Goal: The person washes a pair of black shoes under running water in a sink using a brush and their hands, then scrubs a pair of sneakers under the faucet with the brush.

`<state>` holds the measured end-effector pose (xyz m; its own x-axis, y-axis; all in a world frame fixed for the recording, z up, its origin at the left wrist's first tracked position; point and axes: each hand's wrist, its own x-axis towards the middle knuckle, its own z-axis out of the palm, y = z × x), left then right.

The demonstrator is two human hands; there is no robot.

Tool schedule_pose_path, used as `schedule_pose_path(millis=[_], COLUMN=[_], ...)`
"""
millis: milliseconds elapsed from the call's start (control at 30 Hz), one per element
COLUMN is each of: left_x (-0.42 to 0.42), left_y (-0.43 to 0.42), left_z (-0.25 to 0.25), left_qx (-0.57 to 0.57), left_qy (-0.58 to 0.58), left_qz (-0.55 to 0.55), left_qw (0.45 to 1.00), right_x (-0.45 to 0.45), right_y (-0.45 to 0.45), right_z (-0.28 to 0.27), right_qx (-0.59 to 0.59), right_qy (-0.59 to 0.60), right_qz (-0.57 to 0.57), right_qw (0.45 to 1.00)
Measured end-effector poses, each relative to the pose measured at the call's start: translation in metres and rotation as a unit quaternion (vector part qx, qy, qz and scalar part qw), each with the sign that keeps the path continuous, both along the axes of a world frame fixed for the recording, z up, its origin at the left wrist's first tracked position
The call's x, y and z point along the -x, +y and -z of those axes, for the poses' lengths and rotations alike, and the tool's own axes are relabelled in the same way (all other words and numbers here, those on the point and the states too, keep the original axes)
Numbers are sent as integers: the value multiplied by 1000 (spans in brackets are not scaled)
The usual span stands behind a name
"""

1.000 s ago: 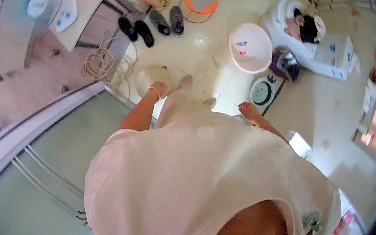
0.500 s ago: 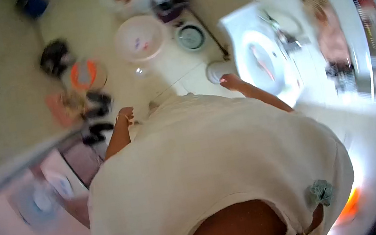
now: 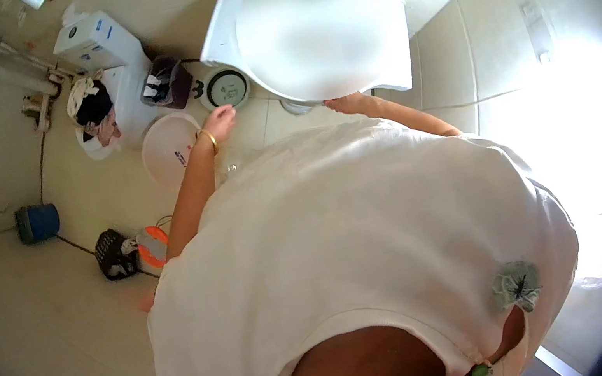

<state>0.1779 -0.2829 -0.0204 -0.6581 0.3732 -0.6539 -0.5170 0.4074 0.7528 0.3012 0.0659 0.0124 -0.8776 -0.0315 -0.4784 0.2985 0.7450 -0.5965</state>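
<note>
My left hand (image 3: 222,124), with a gold bangle at its wrist, is held out over the floor between the pale pink basin (image 3: 171,152) and the washbasin. Its fingers are loosely bent, and I see nothing in them. My right hand (image 3: 345,104) is at the front edge of the white washbasin (image 3: 220,24); whether it touches the edge I cannot tell. Its fingertips are partly hidden there. The bowl of the washbasin is a blurred white patch, so its contents do not show.
Beyond my left hand stand a round green-and-white tub (image 3: 228,88), a dark bin (image 3: 167,81) and a white toilet (image 3: 132,89) with clothes (image 3: 93,110) on it. Further left are a blue bin (image 3: 38,222), a black basket (image 3: 115,254) and an orange-rimmed container (image 3: 154,247).
My view has swung to the right, and the washbasin now lies straight ahead, closer. My left hand has reached further forward; my right hand has come to the washbasin's front edge.
</note>
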Motion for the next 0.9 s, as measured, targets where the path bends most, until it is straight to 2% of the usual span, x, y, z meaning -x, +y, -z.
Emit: schedule_pose_path(millis=[67,200,267,333,400,467,533,567,633,700,767,900], left_x=[-3,4,9,19,20,23,23,31,40,45,45,60], left_y=[39,81,95,107,125,136,148,150,156,159,166,181], left_z=[-39,-64,-57,-40,-43,-44,-35,-21,-13,-20,-42,-28], left_qx=[19,60,79,83,153,185,181,170,186,214,244,242], left_qy=[39,92,161,250,324,393,451,435,449,452,447,454], left_qz=[48,154,220,290,378,454,514,540,591,643,669,694], left_qw=[998,982,959,920,854,778,707,700,644,580,542,504], right_x=[2,-4,-11,-17,-32,-63,-105,-128,-180,-228,-270,-318], right_y=[9,27,26,23,22,12,6,1,-18,-52,-99,-200], right_z=[-4,13,17,33,58,56,70,80,116,116,137,185], right_qx=[53,131,139,149,133,47,16,0,-49,-13,-23,-20], right_qy=[-31,-60,-20,30,67,98,67,51,-19,-118,-172,-265], right_qz=[72,149,164,199,246,277,315,333,364,421,452,482], right_qw=[996,978,976,968,958,955,946,941,930,899,875,835])
